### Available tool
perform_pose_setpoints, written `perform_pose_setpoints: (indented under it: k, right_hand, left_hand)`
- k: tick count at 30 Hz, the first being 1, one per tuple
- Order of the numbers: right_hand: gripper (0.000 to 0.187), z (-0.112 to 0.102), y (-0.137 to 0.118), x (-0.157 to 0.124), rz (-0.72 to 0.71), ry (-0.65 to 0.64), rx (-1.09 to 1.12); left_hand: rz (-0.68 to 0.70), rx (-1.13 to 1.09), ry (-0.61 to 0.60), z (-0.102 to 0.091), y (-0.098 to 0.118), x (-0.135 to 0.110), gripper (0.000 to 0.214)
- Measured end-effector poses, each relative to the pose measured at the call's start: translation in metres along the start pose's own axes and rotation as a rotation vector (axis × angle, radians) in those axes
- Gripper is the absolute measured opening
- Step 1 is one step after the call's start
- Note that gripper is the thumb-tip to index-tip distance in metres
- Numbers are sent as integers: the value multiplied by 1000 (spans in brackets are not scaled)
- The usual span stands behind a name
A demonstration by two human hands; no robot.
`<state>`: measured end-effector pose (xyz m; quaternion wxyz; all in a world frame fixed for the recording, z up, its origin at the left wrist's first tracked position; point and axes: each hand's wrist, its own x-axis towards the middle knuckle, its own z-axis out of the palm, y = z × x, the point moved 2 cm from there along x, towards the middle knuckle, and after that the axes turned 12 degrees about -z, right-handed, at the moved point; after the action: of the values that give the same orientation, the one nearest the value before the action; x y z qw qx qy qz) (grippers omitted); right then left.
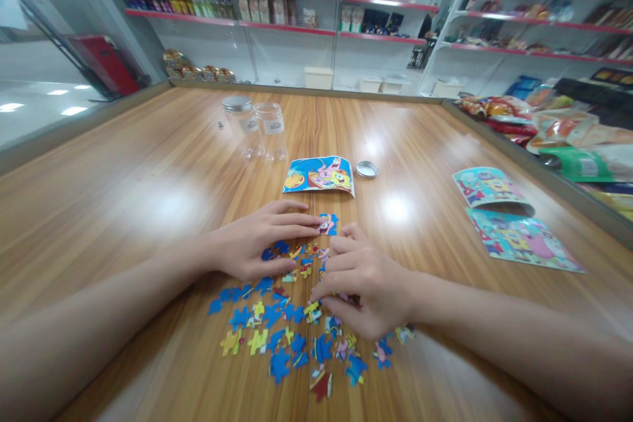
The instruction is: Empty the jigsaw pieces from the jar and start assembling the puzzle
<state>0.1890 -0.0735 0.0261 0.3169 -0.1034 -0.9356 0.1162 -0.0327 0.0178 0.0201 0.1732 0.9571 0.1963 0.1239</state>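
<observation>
My left hand (262, 237) lies palm down with its fingers stretched out. Its fingertips touch a small joined patch of jigsaw puzzle pieces (328, 224) in blue and pink. Close beside it, my right hand (368, 280) is curled, thumb and forefinger drawn in at a yellow jigsaw puzzle piece (312, 311) with a cartoon face. Its fingers partly hide that piece and others. Many loose blue pieces (279, 364), mixed with yellow, pink and red ones, are spread below both hands. Beyond the hands sits a curved cartoon picture sheet (321, 175).
Two clear plastic jars stand at the back, one with a silver lid (237, 103) and one uncapped (271, 132). A loose metal lid (366, 169) lies by the picture sheet. More cartoon sheets (524, 237) rest at right. Packaged snacks (568, 125) border the wooden table (148, 237).
</observation>
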Motion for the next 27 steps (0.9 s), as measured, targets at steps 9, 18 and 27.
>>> perform_pose_setpoints:
  k: [9,18,27]
  right_hand:
    - [15,-2,1,2,-34,3,-77]
    - [56,-78,24,-1,651,-695,-27]
    - [61,-67,17,-7,674,-1012,119]
  left_hand:
    - [5,27,-10,2,-3,-2,64]
    - [-25,36,-10,1,-5,-3,65]
    - [-25,53,-21,2,-5,-3,64]
